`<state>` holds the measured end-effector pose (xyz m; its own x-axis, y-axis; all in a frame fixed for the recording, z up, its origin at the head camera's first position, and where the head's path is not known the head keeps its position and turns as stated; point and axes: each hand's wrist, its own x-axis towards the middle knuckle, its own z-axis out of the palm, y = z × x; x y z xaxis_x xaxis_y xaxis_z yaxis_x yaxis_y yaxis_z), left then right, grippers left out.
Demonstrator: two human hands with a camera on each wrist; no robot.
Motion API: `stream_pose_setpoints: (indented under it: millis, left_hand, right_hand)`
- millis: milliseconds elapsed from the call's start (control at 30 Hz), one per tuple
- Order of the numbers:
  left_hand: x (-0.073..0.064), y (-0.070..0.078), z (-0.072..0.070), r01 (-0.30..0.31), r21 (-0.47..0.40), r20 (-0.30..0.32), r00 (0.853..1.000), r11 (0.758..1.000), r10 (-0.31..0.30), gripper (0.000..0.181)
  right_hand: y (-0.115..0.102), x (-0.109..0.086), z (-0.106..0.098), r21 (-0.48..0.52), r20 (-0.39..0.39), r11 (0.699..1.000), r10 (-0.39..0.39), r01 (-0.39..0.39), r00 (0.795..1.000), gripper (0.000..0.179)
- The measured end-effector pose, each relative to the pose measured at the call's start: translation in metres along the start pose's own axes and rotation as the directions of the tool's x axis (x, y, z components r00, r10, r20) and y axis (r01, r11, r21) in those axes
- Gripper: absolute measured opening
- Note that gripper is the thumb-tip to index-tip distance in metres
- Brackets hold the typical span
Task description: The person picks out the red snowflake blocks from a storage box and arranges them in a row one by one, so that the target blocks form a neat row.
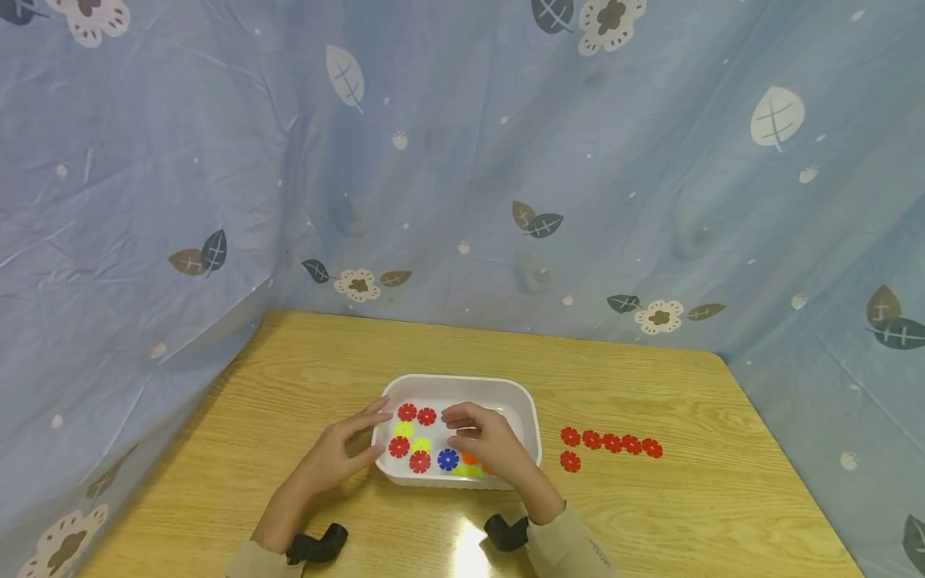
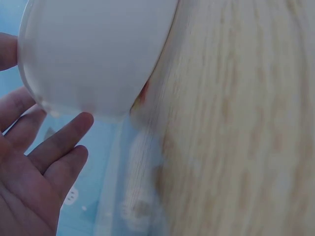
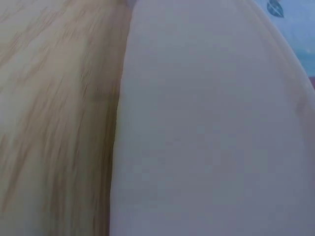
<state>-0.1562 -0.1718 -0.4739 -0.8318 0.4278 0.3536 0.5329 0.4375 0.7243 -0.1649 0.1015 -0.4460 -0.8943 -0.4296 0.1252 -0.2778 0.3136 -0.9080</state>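
A white plastic tray (image 1: 462, 387) holds several flat, notched flower-shaped discs. Red discs (image 1: 420, 461) and yellow discs (image 1: 421, 445) lie toward its left end, a blue disc (image 1: 448, 459) near its front wall. An orange disc (image 1: 470, 459) is partly covered by my right hand (image 1: 491, 443). That hand hovers over the tray, thumb and fingers apart, with nothing visible between them. At the left end, my left hand (image 1: 328, 459) is spread, fingertips at the rim. The left wrist view shows its relaxed fingers (image 2: 64, 140) against the tray's outer wall (image 2: 93, 54).
Right of the tray, several red discs (image 1: 612, 443) form a row on the wooden table (image 1: 723, 498), with a single red disc (image 1: 570, 461) in front of the row's left end. A blue patterned cloth (image 1: 448, 185) hangs behind. The tray's side (image 3: 206, 123) fills much of the right wrist view.
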Motion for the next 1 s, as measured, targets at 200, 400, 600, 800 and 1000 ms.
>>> stream_pose_setpoints:
  millis: [200, 400, 600, 800, 1000]
  left_hand:
    - [0.002, 0.021, -0.008, 0.002, 0.014, 0.004, 1.000, 1.000, -0.002, 0.039]
    - [0.002, 0.021, -0.008, -0.016, -0.001, 0.005, 1.000, 1.000, 0.016, 0.038]
    - [0.002, 0.013, -0.005, -0.025, -0.036, 0.010, 1.000, 0.999, 0.026, 0.039]
    - [0.001, -0.012, 0.005, -0.020, -0.022, 0.005, 1.000, 1.000, 0.020, 0.041]
    - [0.000, -0.021, 0.004, -0.041, -0.043, 0.010, 0.999, 0.998, 0.041, 0.042]
  right_hand:
    - [-0.003, 0.016, 0.013, 0.008, 0.162, 0.999, 0.044, -0.046, 0.986, 0.033]
    - [0.001, 0.027, 0.024, -0.062, 0.232, 0.996, 0.075, -0.062, 0.970, 0.032]
    - [0.001, 0.034, 0.030, -0.171, 0.278, 0.982, 0.124, -0.078, 0.953, 0.030]
    - [0.002, 0.034, 0.035, -0.344, 0.281, 0.937, 0.167, -0.064, 0.945, 0.033]
    - [0.005, 0.037, 0.041, -0.428, 0.272, 0.902, 0.182, -0.050, 0.945, 0.030]
